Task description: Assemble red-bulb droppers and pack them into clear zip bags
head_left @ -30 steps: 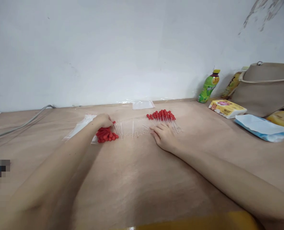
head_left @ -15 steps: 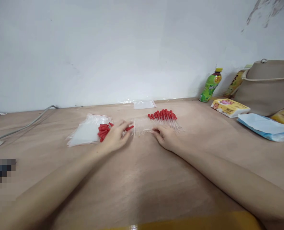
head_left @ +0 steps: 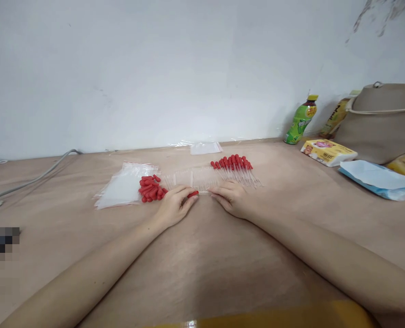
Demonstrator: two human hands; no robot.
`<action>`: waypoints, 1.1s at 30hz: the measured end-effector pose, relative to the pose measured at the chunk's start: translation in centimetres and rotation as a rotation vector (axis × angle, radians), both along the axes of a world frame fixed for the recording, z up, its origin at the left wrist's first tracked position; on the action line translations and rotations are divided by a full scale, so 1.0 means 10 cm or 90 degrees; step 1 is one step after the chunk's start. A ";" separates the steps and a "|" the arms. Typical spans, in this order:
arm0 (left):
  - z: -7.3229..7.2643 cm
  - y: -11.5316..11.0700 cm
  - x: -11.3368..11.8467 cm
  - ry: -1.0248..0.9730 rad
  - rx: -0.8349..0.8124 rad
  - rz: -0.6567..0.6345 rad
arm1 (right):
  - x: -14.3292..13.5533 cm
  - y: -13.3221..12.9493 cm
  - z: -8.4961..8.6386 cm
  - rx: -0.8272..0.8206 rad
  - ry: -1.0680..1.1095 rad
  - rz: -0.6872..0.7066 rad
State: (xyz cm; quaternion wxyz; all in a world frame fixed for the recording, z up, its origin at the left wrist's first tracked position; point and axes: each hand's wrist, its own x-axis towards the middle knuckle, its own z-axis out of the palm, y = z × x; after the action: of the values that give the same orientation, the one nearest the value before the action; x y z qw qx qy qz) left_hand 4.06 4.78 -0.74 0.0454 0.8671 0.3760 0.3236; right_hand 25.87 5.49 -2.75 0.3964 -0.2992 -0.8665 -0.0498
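Observation:
Between the thumb and fingers of my left hand (head_left: 175,206) is a red rubber dropper bulb (head_left: 193,194). My right hand (head_left: 232,198) pinches a thin clear glass dropper tube (head_left: 205,193), whose left end meets the bulb's mouth; how far it sits inside I cannot tell. Beyond my hands lies a row of loose clear tubes (head_left: 185,178). A heap of red bulbs (head_left: 150,189) rests left of my left hand. Behind my right hand, droppers with red bulbs on their tubes (head_left: 234,164) lie side by side, bulbs toward the wall.
Clear zip bags (head_left: 122,184) are stacked at the left, and another bag (head_left: 205,148) lies by the wall. A green bottle (head_left: 301,122), a yellow tissue pack (head_left: 328,152), a blue-white packet (head_left: 380,180) and a grey bag (head_left: 383,123) stand at the right. A grey cable (head_left: 48,171) runs at far left.
My left hand has moved right and nearer to me with the red bulb. My right hand has brought the tube slightly nearer; bulb and tube, apart before, now meet.

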 end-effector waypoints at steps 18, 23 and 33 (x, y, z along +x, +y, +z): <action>-0.06 0.04 0.00 -0.015 0.061 -0.045 | 0.01 0.03 -0.04 0.038 0.010 0.038; -0.09 0.05 0.00 -0.012 0.093 -0.089 | 0.03 0.04 -0.03 0.033 -0.021 0.040; -0.10 0.06 -0.01 0.006 0.109 -0.129 | 0.04 0.03 0.05 0.127 -0.101 0.000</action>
State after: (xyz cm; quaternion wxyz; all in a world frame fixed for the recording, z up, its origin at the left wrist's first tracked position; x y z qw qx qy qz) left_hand 3.92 5.36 -1.72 0.0022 0.9028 0.2579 0.3441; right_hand 26.27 5.79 -2.28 0.3542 -0.2534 -0.8859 -0.1596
